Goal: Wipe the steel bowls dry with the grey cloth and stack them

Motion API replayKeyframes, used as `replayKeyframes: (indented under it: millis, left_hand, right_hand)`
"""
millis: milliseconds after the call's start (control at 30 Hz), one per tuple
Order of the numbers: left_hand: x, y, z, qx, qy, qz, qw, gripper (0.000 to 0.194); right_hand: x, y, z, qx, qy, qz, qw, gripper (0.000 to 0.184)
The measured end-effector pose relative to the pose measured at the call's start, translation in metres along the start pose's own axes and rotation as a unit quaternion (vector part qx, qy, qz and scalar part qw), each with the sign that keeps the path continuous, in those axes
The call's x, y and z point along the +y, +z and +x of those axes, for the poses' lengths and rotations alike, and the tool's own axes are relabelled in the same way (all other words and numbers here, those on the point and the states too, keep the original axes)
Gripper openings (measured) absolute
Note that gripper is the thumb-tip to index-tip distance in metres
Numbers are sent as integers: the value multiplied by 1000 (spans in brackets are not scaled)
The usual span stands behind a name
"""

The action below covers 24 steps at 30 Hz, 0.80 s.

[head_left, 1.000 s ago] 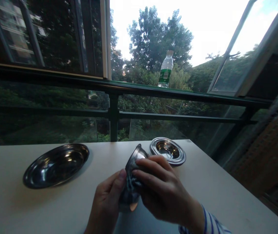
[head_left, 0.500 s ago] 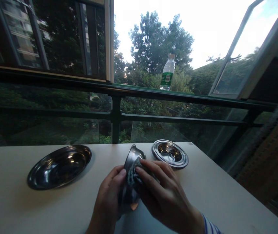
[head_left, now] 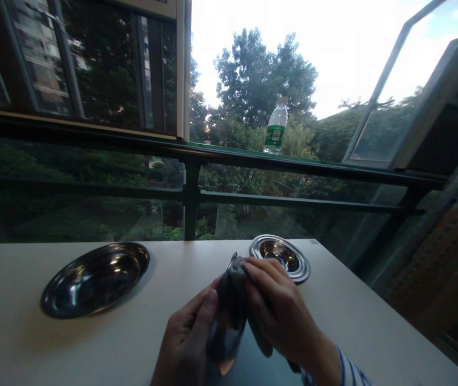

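Observation:
A shiny metal bowl (head_left: 226,321) is tilted on its side above the table, its rim edge pointing up. My left hand (head_left: 188,332) grips it from the left, thumb lying along the near side. On the other side my right hand (head_left: 277,305) is closed on a grey cloth (head_left: 237,271), which is pressed against the bowl near its upper rim. Part of the cloth hangs below my right fingers. Most of the bowl's far side is hidden by my hands.
A large metal bowl (head_left: 96,279) rests on the white table (head_left: 172,262) at left. Smaller metal dishes (head_left: 299,262), apparently stacked, lie behind my right hand. A green-labelled plastic bottle (head_left: 276,128) stands on the window railing (head_left: 229,156) beyond the table.
My right hand and the cloth have shifted up the bowl toward its rim. The bowl has turned more edge-on and moved slightly right, along with my left hand.

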State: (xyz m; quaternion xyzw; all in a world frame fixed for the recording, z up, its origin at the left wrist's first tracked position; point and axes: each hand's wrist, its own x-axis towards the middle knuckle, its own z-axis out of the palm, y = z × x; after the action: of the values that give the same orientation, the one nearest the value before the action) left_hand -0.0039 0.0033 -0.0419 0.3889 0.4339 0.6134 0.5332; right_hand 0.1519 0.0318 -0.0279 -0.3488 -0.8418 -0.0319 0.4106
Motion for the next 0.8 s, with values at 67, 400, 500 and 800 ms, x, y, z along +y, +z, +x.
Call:
replayKeyframes:
  millis: [67,400,500,800]
  left_hand:
    - [1,0,-1,-4,6,12,1000,32]
    - [7,9,-7,34,31,32,998,25]
    - [8,9,-6,43,46,33,998,21]
    - [9,9,-4,33,35,21,999,24]
  right_hand:
    - [-3,-3,0,-13,-38,11,999,33]
    - [5,-4,3,0,0,29,1000,28]
    - [-2,-7,1,-12,-87,26,996,35]
    - [1,-3,4,6,-12,19,1000,29]
